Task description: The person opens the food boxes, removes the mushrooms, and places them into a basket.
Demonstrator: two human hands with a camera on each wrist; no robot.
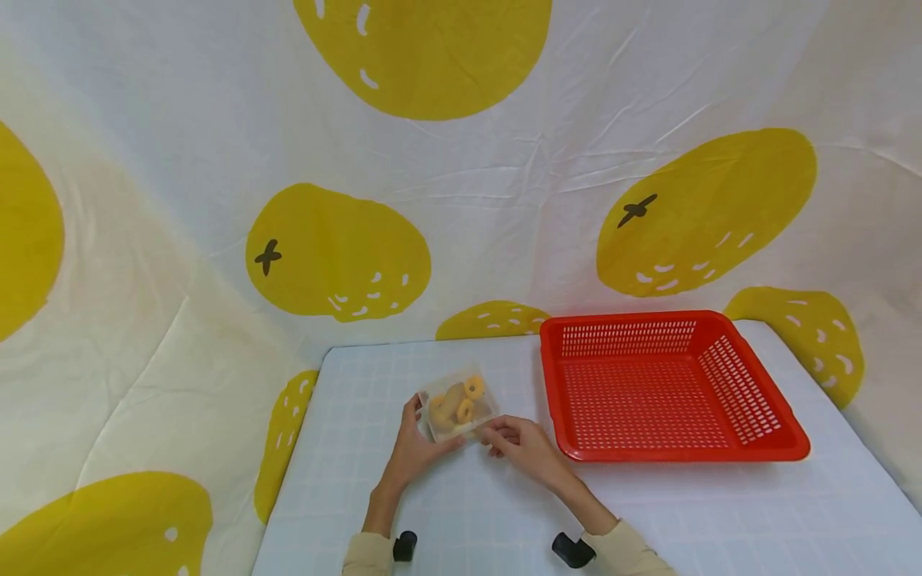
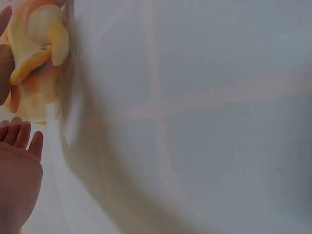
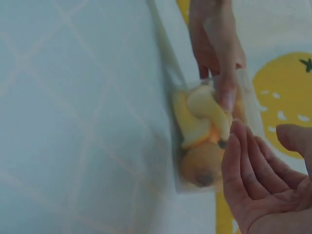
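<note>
In the head view a clear plastic box (image 1: 437, 436) is above the white table, near its middle. Several orange-yellow ring-like and curved pieces (image 1: 467, 411) show inside it, along with a brownish piece (image 1: 452, 398). In the right wrist view, curved pale yellow pieces (image 3: 191, 124) and a round brown one (image 3: 201, 165) press against the wall. My left hand (image 1: 415, 454) grips the box from its left, thumb along the near side. Beside its near right corner is my right hand (image 1: 527, 450), fingers loosely bent, thumb apart in its wrist view. Whether its fingertips touch the box I cannot tell.
A red perforated basket (image 1: 670, 457) stands right of the hands. The table (image 1: 461, 520) wears a pale checked cloth. White fabric with large yellow fruit prints (image 1: 338, 248) hangs behind and at the sides.
</note>
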